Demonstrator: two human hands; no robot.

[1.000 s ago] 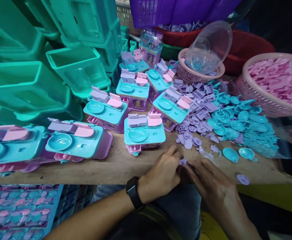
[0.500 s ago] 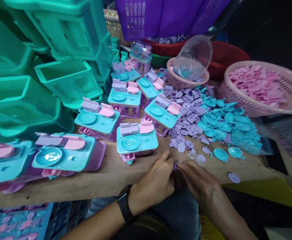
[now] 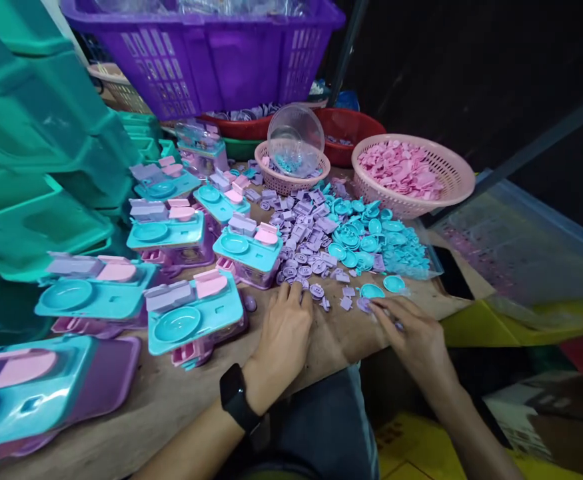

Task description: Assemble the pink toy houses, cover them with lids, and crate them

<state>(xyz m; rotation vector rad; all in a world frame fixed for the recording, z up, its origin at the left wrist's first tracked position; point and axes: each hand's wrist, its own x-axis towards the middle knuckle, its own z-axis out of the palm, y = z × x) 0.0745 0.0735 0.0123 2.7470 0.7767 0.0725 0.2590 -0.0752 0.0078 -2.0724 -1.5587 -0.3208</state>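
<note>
Left hand (image 3: 284, 333) rests flat and open on the wooden table (image 3: 171, 400), lower centre. Right hand (image 3: 414, 333), fingers spread, touches a lilac disc (image 3: 364, 305), gripping nothing.

Glossy plastic toy sinks (image 3: 194, 320) and small matt lilac plastic parts (image 3: 304, 257) lie on a rough wooden board (image 3: 171, 400).
</note>
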